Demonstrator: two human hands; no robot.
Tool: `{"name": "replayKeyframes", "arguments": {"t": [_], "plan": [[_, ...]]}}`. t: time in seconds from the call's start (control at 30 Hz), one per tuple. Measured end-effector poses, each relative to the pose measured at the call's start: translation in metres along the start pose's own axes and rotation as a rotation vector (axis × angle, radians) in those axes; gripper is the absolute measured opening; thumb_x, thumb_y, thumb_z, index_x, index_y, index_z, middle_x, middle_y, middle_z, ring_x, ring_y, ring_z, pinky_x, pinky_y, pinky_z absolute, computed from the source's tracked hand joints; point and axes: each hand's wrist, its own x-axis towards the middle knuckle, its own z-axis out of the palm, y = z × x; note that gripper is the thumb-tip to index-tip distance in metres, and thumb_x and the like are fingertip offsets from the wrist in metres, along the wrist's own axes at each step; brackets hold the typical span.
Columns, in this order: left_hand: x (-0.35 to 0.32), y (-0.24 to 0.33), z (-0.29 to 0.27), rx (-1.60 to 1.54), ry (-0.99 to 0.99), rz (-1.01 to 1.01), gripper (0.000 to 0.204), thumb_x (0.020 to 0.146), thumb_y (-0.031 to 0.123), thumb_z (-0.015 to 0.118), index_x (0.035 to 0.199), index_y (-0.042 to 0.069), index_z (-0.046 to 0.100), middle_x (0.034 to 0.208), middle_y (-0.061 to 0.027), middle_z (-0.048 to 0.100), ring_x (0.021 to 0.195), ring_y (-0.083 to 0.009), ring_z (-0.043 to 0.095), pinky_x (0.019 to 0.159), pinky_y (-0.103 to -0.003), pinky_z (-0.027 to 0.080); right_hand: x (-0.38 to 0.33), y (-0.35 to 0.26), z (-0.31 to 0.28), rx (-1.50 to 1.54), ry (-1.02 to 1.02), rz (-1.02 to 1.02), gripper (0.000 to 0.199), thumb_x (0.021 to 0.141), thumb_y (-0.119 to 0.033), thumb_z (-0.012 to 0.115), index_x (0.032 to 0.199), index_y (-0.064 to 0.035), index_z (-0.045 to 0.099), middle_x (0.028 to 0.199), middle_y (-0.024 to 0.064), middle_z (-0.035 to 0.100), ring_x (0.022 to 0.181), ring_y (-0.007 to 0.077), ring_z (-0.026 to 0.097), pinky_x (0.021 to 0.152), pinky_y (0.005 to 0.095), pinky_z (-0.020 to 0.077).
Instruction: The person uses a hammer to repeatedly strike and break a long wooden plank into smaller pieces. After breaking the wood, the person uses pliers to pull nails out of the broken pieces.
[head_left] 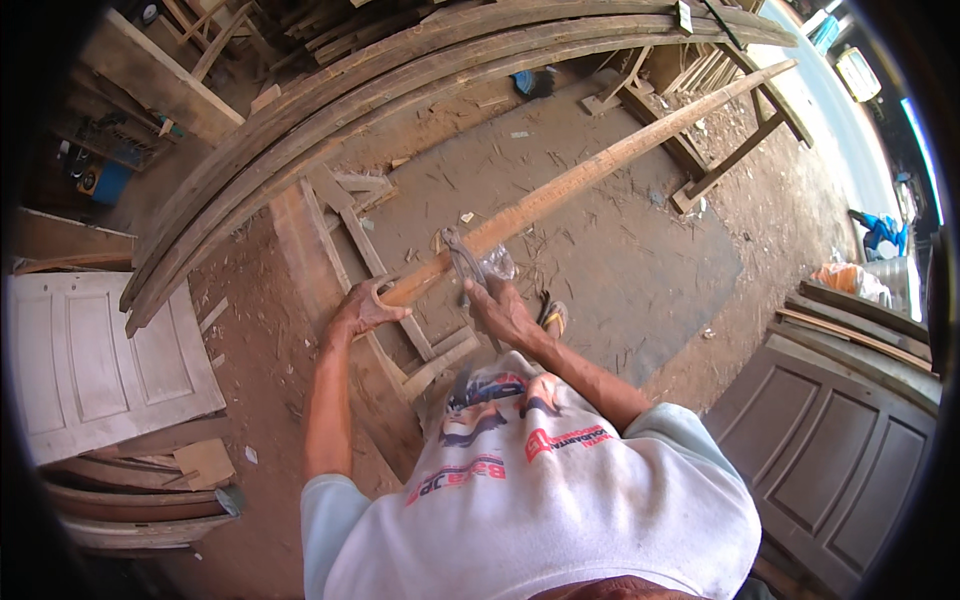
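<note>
A long wooden beam (590, 172) runs from near my body to the far right, its ends lying over wooden trestles. My left hand (362, 310) is closed around its near end, thumb on the far side and fingers on the near side. Gripped in my right hand (503, 312) is a pair of metal pincers (464, 262), the head lying against the beam a little beyond my left hand. Whether the jaws bite on anything is too small to tell. Just past the pincers, something like clear plastic (499, 262) shows beside the beam.
Several long planks (400, 85) lie across the far side. A trestle (370, 245) supports the near end, another (735, 160) the far end. A pale panelled door (105, 350) lies left, a brown one (830, 440) right. Wood chips litter the floor (640, 290).
</note>
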Motion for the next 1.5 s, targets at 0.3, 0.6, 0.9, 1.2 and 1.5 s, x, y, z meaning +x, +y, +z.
{"name": "replayKeyframes", "arguments": {"t": [0.3, 0.6, 0.9, 1.2, 1.5], "plan": [[0.007, -0.013, 0.001, 0.212, 0.029, -0.141, 0.084, 0.066, 0.043, 0.094, 0.132, -0.001, 0.066, 0.116, -0.0219, 0.075, 0.108, -0.0281, 0.072, 0.095, -0.039, 0.056, 0.029, 0.035, -0.022, -0.204, -0.021, 0.070, 0.063, 0.107, -0.057, 0.048, 0.102, 0.0046, 0.060, 0.082, 0.0268, 0.066, 0.076, 0.0423, 0.068, 0.073, 0.0512, 0.0533], [-0.037, -0.030, -0.019, 0.361, 0.140, -0.075, 0.087, 0.069, 0.047, 0.093, 0.138, 0.004, 0.063, 0.131, -0.0197, 0.069, 0.121, -0.0339, 0.066, 0.105, -0.044, 0.052, 0.034, 0.039, -0.023, -0.391, 0.073, -0.003, 0.069, 0.106, -0.058, 0.048, 0.111, 0.0091, 0.064, 0.090, 0.0365, 0.068, 0.093, 0.0528, 0.069, 0.081, 0.0566, 0.0529], [-0.087, -0.048, -0.004, 0.475, 0.342, -0.176, 0.087, 0.081, 0.074, 0.072, 0.133, 0.005, 0.067, 0.137, -0.0179, 0.063, 0.130, -0.0355, 0.058, 0.108, -0.049, 0.047, 0.041, 0.059, -0.018, -0.312, 0.049, 0.003, 0.068, 0.104, -0.064, 0.049, 0.098, 0.0023, 0.060, 0.063, 0.0088, 0.059, 0.053, 0.0200, 0.062, 0.053, 0.0373, 0.0505], [-0.082, -0.073, 0.014, 0.376, 0.378, -0.098, 0.079, 0.083, 0.073, 0.071, 0.134, 0.012, 0.068, 0.130, -0.0146, 0.059, 0.125, -0.0359, 0.059, 0.108, -0.050, 0.048, 0.026, 0.057, -0.019, -0.420, 0.038, 0.027, 0.072, 0.104, -0.063, 0.049, 0.102, 0.0068, 0.065, 0.072, 0.0213, 0.068, 0.066, 0.0359, 0.071, 0.065, 0.0458, 0.0539], [-0.088, -0.085, 0.039, 0.550, 0.411, -0.050, 0.093, 0.076, 0.054, 0.086, 0.150, 0.010, 0.053, 0.148, -0.0158, 0.047, 0.138, -0.0379, 0.048, 0.116, -0.051, 0.041, 0.006, 0.067, -0.022, -0.244, -0.002, 0.105, 0.066, 0.103, -0.061, 0.055, 0.094, 0.0041, 0.066, 0.064, 0.0113, 0.067, 0.054, 0.0190, 0.066, 0.055, 0.0361, 0.0529]]}}
